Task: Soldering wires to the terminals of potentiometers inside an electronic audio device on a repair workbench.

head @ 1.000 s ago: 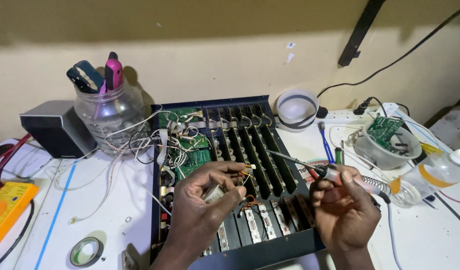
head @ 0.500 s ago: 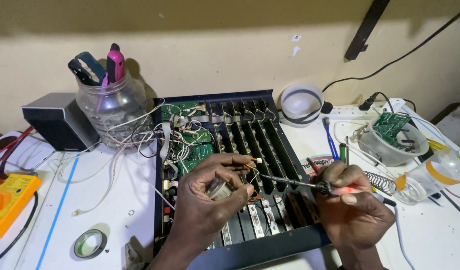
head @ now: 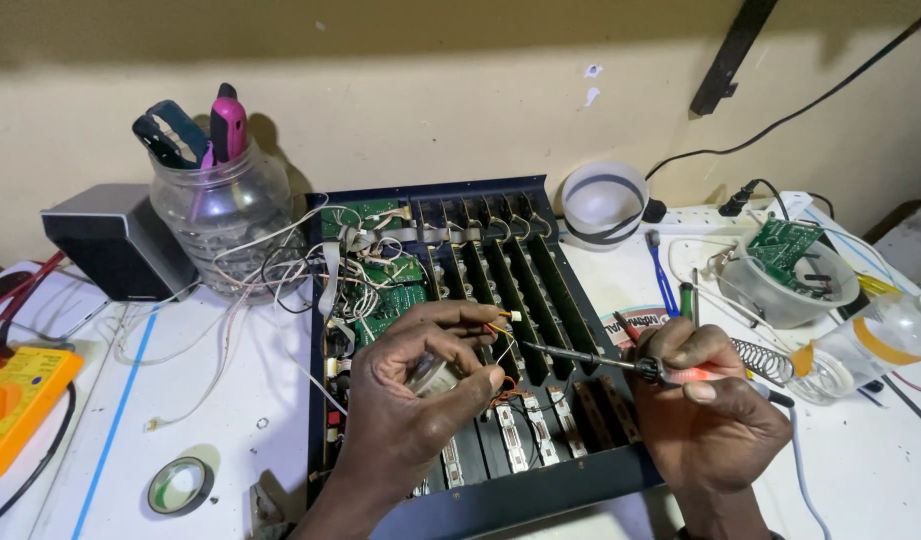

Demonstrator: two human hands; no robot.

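Note:
An opened dark blue electronics chassis (head: 500,500) with rows of circuit strips and a green board (head: 385,300) lies in front of me. My left hand (head: 410,400) holds a small round silver component (head: 432,375) with thin coloured wires over the chassis. My right hand (head: 705,400) grips a soldering iron (head: 620,362) with an orange handle. Its dark tip points left and ends close to my left fingers and the wires.
A clear jar (head: 220,225) of tools and tangled wires stands at the back left beside a grey box (head: 115,245). A yellow multimeter (head: 15,400) and a tape roll (head: 180,485) lie left. Bowls (head: 605,205), a coiled iron stand (head: 760,360) and a bottle (head: 880,340) sit right.
My right hand has brought the soldering iron down and left, so its tip now lies level near my left fingers. My left hand keeps the small component, turned slightly.

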